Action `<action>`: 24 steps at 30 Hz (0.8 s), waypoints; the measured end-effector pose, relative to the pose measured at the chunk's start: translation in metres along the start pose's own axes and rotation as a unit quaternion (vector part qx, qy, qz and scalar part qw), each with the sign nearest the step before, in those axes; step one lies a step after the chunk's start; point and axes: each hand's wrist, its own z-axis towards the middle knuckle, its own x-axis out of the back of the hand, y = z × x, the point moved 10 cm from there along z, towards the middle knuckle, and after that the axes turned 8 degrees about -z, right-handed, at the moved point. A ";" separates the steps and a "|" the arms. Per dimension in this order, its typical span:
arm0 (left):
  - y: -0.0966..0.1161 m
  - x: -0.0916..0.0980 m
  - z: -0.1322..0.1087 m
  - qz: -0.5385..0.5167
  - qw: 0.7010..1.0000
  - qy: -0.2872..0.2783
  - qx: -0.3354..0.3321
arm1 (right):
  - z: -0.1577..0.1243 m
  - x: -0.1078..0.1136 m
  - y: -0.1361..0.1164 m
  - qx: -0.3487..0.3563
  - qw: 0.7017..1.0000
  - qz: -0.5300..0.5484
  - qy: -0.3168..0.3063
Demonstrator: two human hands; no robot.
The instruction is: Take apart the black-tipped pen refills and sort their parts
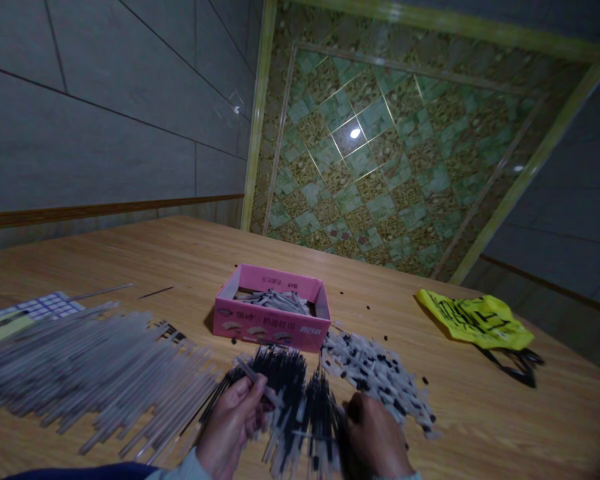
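My left hand point(236, 415) is closed, with thumb and fingers pinching a thin translucent plastic tube point(250, 371). Below and beside it lies a bundle of thin black-and-clear sticks point(280, 373), which look like pen refills. At the right edge of these sticks, my right hand point(375, 430) is closed with curled fingers; what they hold, if anything, is hidden. Close by on the right is a heap of small white and black plastic pieces point(375, 367). A pink cardboard box point(270, 330) stands just beyond the sticks, with many slim greyish sticks point(280, 301) inside.
Long clear tubes point(105, 367) spread across the left side of the wooden table point(180, 257). A blue-checked cloth or paper point(43, 305) lies at far left. At the right rests a yellow bag point(473, 319) with black straps. Tiny black bits are scattered about.
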 end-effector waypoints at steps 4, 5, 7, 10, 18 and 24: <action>0.001 -0.012 -0.007 0.024 0.999 -0.046 0.012 | 0.000 0.018 -0.004 0.003 0.983 0.171 0.067; 0.000 -0.017 -0.009 0.026 0.998 -0.064 0.015 | 0.000 0.022 -0.008 0.013 0.968 0.240 0.072; -0.003 -0.026 -0.014 0.024 0.995 -0.093 0.028 | 0.000 0.027 -0.016 0.040 0.922 0.380 0.064; -0.009 -0.032 -0.018 0.028 0.992 -0.111 0.047 | -0.002 0.029 -0.033 0.077 0.848 0.524 0.016; -0.005 -0.012 -0.006 -0.027 0.999 -0.031 0.025 | -0.023 0.035 -0.086 0.200 0.853 0.482 0.010; 0.000 -0.007 -0.008 -0.028 1.000 0.003 0.000 | -0.030 0.039 -0.101 0.213 0.866 0.447 0.070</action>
